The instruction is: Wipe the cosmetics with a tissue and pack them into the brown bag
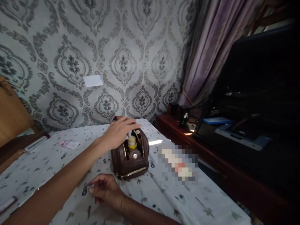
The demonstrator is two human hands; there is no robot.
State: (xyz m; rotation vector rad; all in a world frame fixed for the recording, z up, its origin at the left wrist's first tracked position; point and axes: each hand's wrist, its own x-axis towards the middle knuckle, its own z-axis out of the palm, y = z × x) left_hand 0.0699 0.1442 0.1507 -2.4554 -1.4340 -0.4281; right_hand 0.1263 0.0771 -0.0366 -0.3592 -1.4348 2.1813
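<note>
A small brown zip pouch (131, 164) stands open on the patterned tablecloth (187, 200). Inside it I see a yellow-capped bottle (132, 142) and a round dark lid (135, 154). My left hand (118, 132) reaches over the pouch's opening with its fingers pressed together. A small white bit (128, 135) shows under the fingertips, and I cannot make out what it is. My right hand (104, 189) rests on the cloth just in front and left of the pouch, fingers curled in, with nothing visible in them.
A blurred-out long object (178, 164) lies right of the pouch. A pink-white packet (69, 144) and a slim stick (37, 142) lie at the table's far left. A dark wooden cabinet (211, 156) with clutter runs along the right, and wooden furniture (11, 118) stands at the left.
</note>
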